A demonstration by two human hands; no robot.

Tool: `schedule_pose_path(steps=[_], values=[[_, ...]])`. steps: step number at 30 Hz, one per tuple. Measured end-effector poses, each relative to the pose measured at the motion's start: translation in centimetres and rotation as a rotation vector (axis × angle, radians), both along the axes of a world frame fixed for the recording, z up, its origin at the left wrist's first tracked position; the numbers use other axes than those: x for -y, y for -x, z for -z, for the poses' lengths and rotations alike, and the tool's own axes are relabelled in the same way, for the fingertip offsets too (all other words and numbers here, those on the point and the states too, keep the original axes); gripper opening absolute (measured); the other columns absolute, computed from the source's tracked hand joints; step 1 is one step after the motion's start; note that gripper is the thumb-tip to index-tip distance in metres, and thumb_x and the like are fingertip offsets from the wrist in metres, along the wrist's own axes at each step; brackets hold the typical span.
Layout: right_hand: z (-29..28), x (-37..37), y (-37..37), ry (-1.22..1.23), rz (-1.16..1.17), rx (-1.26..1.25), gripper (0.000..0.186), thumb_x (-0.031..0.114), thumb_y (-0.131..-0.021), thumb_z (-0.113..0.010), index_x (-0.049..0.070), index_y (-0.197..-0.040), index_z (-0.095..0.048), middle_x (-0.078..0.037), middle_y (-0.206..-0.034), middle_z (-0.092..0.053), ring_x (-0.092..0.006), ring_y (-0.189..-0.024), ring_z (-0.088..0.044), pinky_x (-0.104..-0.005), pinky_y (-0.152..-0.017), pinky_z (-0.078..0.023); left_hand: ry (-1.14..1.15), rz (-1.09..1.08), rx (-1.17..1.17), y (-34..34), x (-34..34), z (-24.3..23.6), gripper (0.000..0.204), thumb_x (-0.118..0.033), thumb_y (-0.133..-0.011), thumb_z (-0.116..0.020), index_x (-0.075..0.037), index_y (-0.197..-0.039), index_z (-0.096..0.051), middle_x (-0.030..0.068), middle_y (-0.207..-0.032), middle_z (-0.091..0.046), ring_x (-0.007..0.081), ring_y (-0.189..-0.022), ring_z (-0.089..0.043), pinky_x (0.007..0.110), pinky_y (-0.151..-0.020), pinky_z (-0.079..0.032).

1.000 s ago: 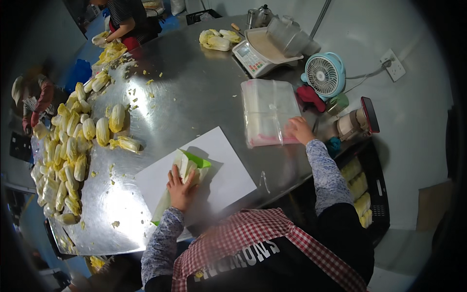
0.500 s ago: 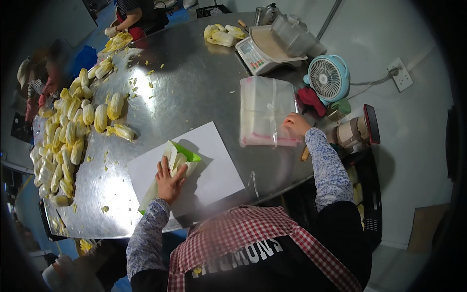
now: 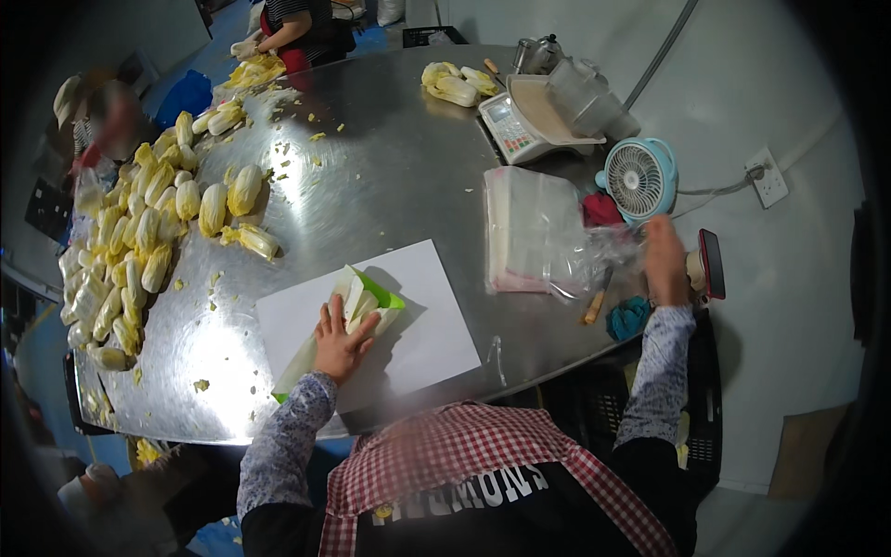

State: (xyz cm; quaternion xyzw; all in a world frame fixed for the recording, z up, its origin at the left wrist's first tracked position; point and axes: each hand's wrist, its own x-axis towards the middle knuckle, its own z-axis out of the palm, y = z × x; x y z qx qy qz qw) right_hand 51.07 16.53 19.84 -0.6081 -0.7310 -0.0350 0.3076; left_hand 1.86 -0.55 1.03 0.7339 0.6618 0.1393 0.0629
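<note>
A white board [image 3: 432, 316] lies at the near side of the metal table. On it is a pale-and-green plastic bag [image 3: 388, 295], its green mouth spread at the upper end. My left hand [image 3: 342, 345] rests on this bag, fingers spread. To the right lies a stack of clear plastic bags [image 3: 524, 218]. Crumpled clear film [image 3: 601, 255] stretches from the stack's right side to my raised right hand [image 3: 665, 265], whose fingers look closed on its edge. The fingertips are partly blurred.
Napa cabbages [image 3: 130, 241] pile along the left side; several more [image 3: 455, 85] lie at the back. A scale [image 3: 510, 130], a blue fan [image 3: 640, 179], a wooden-handled tool [image 3: 594, 306] and a teal cloth [image 3: 628, 318] are at right. A co-worker [image 3: 295, 28] stands beyond.
My right hand has moved from the stack to the right and lifted, drawing clear film with it. The teal cloth now shows. My left hand stays on the green bag; the view has shifted slightly.
</note>
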Motion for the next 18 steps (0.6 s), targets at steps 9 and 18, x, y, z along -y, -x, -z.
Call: schedule_pose_path(steps=[9,18], values=[[0.9,7.2,16.1,-0.338,-0.417,-0.023,0.012,0.0,-0.082,-0.052,0.004,-0.093,-0.054,-0.013,-0.086,-0.058,-0.0324,-0.075,-0.059,-0.0379,-0.065,-0.048,0.041,-0.015,0.014,0.1,0.0,-0.3,0.073,-0.036,-0.069,-0.074,-0.044,-0.133,-0.041,0.024,-0.149,-0.011,0.0529,-0.13,-0.019,0.069,-0.094,-0.027],[18.9,11.5,28.0,0.414,-0.476,-0.168,0.011,0.016,-0.087,-0.055,0.006,-0.089,-0.053,-0.015,-0.086,-0.06,-0.0368,-0.075,-0.059,-0.0454,-0.066,-0.047,-0.078,-0.13,0.204,2.0,-0.1,0.8,0.074,-0.024,-0.067,-0.075,-0.042,-0.132,-0.044,0.02,-0.147,-0.022,0.0509,-0.125,-0.029,0.06,-0.092,-0.033]])
